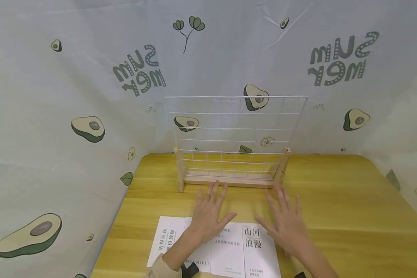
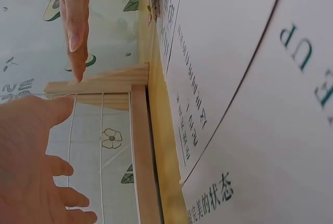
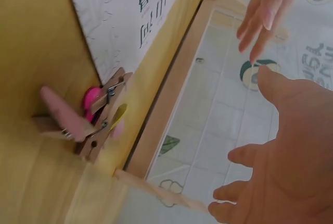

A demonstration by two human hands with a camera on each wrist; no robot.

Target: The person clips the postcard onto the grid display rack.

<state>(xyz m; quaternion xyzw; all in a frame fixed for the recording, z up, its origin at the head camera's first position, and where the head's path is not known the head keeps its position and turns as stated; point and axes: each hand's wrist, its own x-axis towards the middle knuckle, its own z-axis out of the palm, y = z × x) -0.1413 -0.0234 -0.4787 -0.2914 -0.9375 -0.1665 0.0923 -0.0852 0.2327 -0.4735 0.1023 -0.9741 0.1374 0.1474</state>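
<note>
Both hands hover with fingers spread and hold nothing. My left hand (image 1: 208,216) is over the middle of a row of white printed cards (image 1: 227,256), its fingertips toward the rack's base. My right hand (image 1: 287,226) is beside the right-hand card (image 1: 260,255), palm down, thumb out to the left. Ahead of them stands a wooden rack (image 1: 229,180) with a white wire grid held upright between two side posts. In the right wrist view, small clothespins, one pink (image 3: 65,112) and others plain wood (image 3: 96,143), lie near a card corner; the right hand hides them from the head view.
A yellow wood-grain table (image 1: 351,204) carries everything, extending to the right of the rack. Behind and at the sides hangs a pale cloth (image 1: 229,73) printed with avocados and lettering. The rack's side post (image 1: 282,166) stands just beyond the right fingertips.
</note>
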